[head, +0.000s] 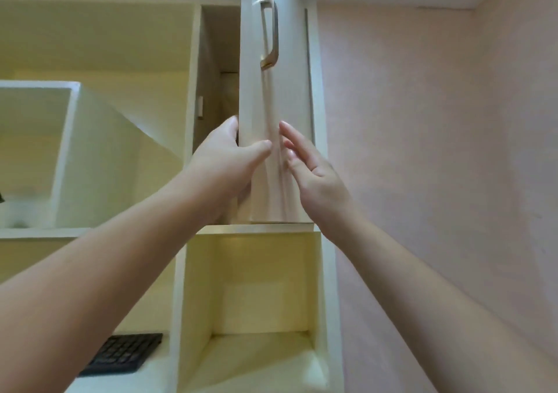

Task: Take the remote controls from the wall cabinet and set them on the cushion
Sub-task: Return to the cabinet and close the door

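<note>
- Cabinet door [279, 121]: partly open, seen nearly edge-on; I judge it a light, stiff panel that swings freely on its hinges.
- Left hand [225, 163]: my fingers are curled round the door's free edge, thumb lying on the front face; a closed grip on the panel itself.
- Right hand [314, 169]: fingers straight and spread, at the door's front face, holding nothing; whether it touches I cannot tell.
- Handle [269, 32]: metal bar high on the door, unused; it would be the surer hold.
- Remote controls: not visible; I presume they lie in the dark interior [217, 69] behind the door. Likely light, rigid, smooth plastic, best pinched across the long sides.
- Cushion: out of view.
- Keyboard [123, 353]: black, on the lower shelf at left.
- Writing or brands: none legible anywhere.
</note>
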A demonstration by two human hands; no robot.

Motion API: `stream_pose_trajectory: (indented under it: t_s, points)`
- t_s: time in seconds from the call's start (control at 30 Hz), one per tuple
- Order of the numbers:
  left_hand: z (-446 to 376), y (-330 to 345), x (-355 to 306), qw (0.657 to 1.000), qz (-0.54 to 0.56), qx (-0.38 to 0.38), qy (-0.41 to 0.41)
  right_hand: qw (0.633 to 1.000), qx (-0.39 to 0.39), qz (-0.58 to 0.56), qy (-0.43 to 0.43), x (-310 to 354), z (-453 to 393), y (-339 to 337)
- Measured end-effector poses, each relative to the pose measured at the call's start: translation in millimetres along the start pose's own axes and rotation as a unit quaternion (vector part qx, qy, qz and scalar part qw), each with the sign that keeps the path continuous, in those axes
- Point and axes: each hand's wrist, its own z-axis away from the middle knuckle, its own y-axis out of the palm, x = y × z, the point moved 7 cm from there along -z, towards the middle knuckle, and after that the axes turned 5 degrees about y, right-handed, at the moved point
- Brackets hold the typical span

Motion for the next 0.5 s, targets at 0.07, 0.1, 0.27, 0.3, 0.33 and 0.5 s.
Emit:
stream_pose_trajectory:
  t_s: [0.07,0.1,0.27,0.3,0.33,0.5]
  points:
    - [-2,-17,8,1.000,-0.007,0.004,-0.003,1.000,0.002,0.023,-0.001,-8,-6,12]
    - [-2,-24,11,1.000,-0.007,0.010,-0.008,0.999,-0.007,0.042,0.004,-15,-11,15]
    - [-10,-45,39,0.998,0.008,0.019,-0.057,0.981,-0.013,0.195,0.009,-38,-26,26]
    - [-13,-49,46,0.997,0.020,0.007,-0.071,0.976,-0.001,0.217,0.003,-41,-26,29]
    - [-15,-55,52,0.996,0.024,-0.012,-0.082,0.972,0.017,0.234,0.001,-45,-26,32]
    - [-16,-78,53,0.976,-0.192,-0.101,-0.028,0.933,0.054,0.354,-0.012,-60,-27,48]
